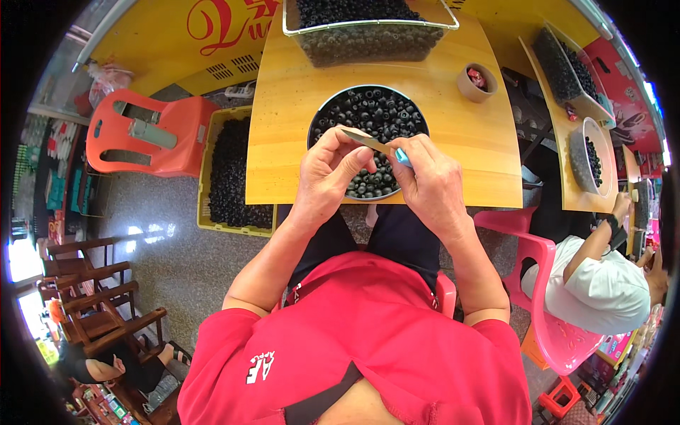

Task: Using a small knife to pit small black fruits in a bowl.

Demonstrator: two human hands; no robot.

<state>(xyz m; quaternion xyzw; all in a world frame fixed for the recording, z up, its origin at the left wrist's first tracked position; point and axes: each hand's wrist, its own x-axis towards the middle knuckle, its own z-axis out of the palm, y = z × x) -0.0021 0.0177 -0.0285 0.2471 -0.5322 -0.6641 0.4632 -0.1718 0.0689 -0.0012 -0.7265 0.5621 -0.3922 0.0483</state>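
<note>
My right hand [433,177] is closed around the light blue handle of a small knife [370,143], whose blade points left across the bowl. At the blade's tip my left hand [327,170] is closed in a pinch. What those fingers hold, if anything, is hidden. Both hands are above the near half of a round bowl [368,86] with a pale rim. Small, dark, round fruits or nuts [379,108] fill it; their exact kind I cannot make out.
The bowl stands at the near edge of a wooden table [467,149]. Beyond it are a clear bin [368,44] of dark pieces and a small cup [476,83]. A yellow crate [205,180] and an orange chair [149,131] stand left. At right, another person [602,283] sits by a second table.
</note>
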